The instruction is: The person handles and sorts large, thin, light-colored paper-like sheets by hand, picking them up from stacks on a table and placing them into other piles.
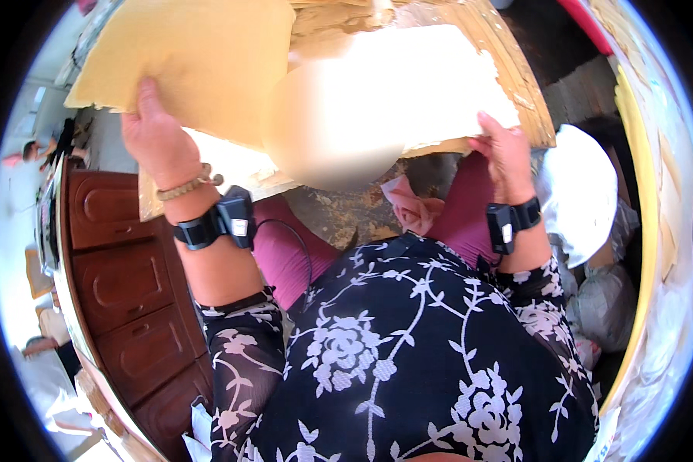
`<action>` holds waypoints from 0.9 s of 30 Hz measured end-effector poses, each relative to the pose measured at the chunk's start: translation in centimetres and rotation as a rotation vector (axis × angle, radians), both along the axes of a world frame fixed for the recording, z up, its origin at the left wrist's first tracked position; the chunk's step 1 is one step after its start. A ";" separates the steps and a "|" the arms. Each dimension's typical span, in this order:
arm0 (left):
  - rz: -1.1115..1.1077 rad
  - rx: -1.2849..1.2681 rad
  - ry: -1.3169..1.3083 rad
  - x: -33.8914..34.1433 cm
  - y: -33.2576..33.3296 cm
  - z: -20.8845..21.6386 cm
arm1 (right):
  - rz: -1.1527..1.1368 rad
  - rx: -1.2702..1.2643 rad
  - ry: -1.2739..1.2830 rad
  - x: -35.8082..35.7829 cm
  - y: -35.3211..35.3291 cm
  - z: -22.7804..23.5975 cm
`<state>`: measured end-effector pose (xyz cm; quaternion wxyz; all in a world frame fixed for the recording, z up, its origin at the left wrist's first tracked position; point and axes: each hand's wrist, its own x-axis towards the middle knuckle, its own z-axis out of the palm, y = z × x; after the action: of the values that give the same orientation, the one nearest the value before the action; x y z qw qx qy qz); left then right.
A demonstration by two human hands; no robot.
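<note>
My left hand [159,142] grips the lower left edge of a tan sheet [200,54], thumb on top and fingers underneath. The sheet is held up at a tilt and has a ragged edge. At the right, my right hand [510,158] pinches the near right corner of a bright white sheet [446,85] with a rough border. Strong light washes out its surface. Where the two sheets meet, a round blurred patch hides the detail, so I cannot tell whether they are joined. Both are over a worn wooden table [543,115].
Below the table's near edge lies a crumpled pink cloth [413,204] between my legs. A reddish-brown wooden cabinet [131,277] stands at the left. To the right are a white bag [581,192] and clear plastic bags [604,308]. Another person [35,150] is far off at the left.
</note>
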<state>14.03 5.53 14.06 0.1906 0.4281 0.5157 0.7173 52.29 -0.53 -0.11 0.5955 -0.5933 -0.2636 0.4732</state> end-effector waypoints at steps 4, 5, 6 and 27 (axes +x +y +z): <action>0.038 0.135 0.079 -8.1 0.3 2.7 | -0.021 0.033 -0.019 2.0 0.3 -0.1; 0.053 0.148 0.092 -9.9 0.5 3.5 | -0.014 0.026 -0.036 2.4 0.4 -0.2; 0.091 0.170 0.185 -10.9 1.0 4.3 | -0.012 0.038 -0.030 3.0 0.7 -0.5; -0.138 0.422 1.148 6.6 -4.0 -6.1 | 0.497 -0.038 0.248 -4.7 -1.0 2.0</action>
<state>20.62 1.48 7.93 -0.1605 0.8068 0.3541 0.4449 47.54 -1.51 1.88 0.4774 -0.4591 -0.3174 0.6787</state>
